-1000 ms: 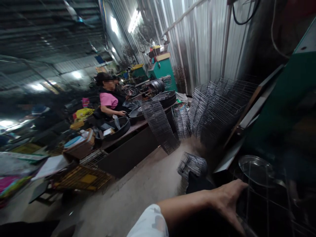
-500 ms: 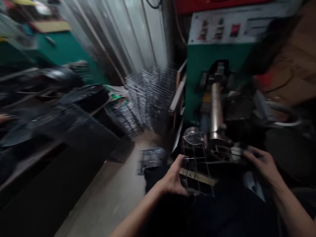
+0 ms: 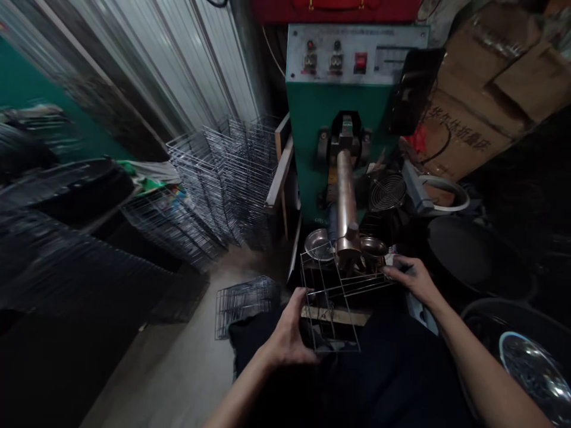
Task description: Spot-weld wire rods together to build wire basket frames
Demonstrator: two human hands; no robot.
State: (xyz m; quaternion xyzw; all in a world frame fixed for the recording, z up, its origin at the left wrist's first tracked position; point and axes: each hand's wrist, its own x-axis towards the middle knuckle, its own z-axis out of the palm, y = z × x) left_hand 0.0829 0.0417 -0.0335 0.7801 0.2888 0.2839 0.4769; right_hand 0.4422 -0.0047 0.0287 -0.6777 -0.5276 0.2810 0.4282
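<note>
View: it has swung from the far workers and come round to the machine point(image 3: 307, 148); a second ago a co-worker in a pink top showed on the left, now out of sight.
Left hand: one second back it reached toward the right edge of view; now its grip is curled round the near left side of the frame point(image 3: 330, 289), thumb above, fingers below, spread about as wide as that side. Left hand point point(image 3: 285, 333).
Right hand point(image 3: 414, 279): blurred and a little outside the wires half a second ago, now at their right end; its grip looks closed to a pinch there, with a small pale bit by the thumb that I cannot make out.
Frame: thin wire, bent into two faces, held over the dark lap point(image 3: 383, 374), just below and in front of the rod point(image 3: 345, 202); contact with the rod cannot be told.
Meaning: with both hands on the wires, the work seems to be centred at the machine, the frame steadied from two sides.
Dish point(image 3: 319, 245): beyond the frame, left of the rod.
Small stack point(image 3: 245, 303): wire pieces beside the left knee, untouched.
Tall stacks point(image 3: 223, 178): farther off, against the wall side, untouched.
</note>
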